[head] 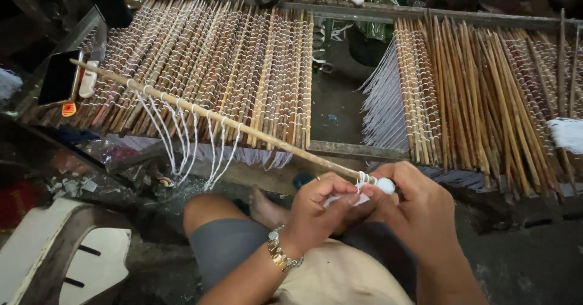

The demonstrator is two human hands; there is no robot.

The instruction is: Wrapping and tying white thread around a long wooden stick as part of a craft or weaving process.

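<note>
A long thin bamboo stick (243, 130) runs diagonally from the upper left down to my hands, with several white thread loops (182, 138) hanging from it. My left hand (319, 211), with a gold bracelet on its wrist, pinches white thread at the stick's near end. My right hand (416, 211) grips the same end and holds a small white bobbin (385, 185) against it. My knee in grey shorts (228, 244) is below.
A mat of thread-bound bamboo sticks (200, 68) lies on a frame at the left, another mat (486, 98) at the right with white threads (385, 104) hanging at its edge. A white plastic stool (73, 256) stands at lower left. A dark phone (57, 77) rests on the frame's left edge.
</note>
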